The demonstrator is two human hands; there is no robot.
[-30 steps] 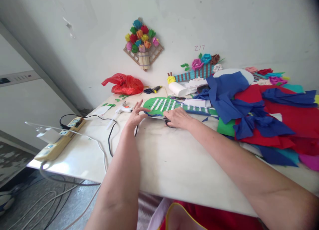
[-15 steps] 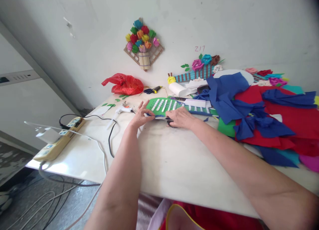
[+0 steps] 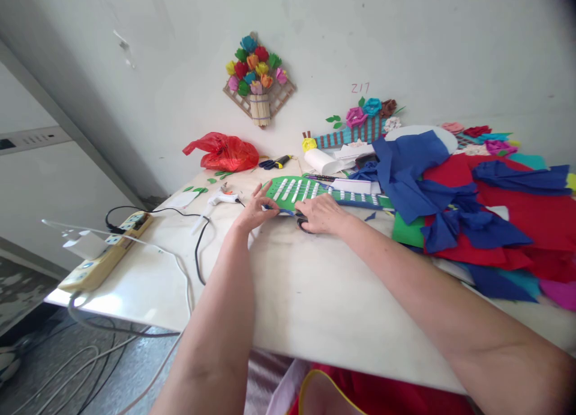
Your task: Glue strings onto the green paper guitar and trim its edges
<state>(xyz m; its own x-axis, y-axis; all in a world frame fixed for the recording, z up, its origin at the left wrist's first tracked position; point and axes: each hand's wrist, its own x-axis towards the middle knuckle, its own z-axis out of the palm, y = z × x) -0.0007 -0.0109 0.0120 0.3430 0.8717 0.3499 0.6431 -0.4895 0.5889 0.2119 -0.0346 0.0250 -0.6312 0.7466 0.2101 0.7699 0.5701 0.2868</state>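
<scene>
A green craft piece (image 3: 294, 190) with rows of white strips and a blue edge lies flat on the white table (image 3: 310, 301). At its left end my left hand (image 3: 256, 210) pinches the blue edging between thumb and finger, other fingers raised. My right hand (image 3: 320, 214) is closed on black-handled scissors (image 3: 306, 224) at the near edge of the piece, close to the blue edging. The scissor blades are mostly hidden by the fingers.
A white glue gun (image 3: 221, 198) with a black cord lies left, near a power strip (image 3: 108, 253). Behind are a red plastic bag (image 3: 229, 153) and pliers (image 3: 282, 162). Blue cloth-like sheets (image 3: 411, 169) and red ones (image 3: 522, 205) are heaped at right.
My right hand has moved slightly left and toward me with the scissors along the near edge. My left hand has stayed nearly in place.
</scene>
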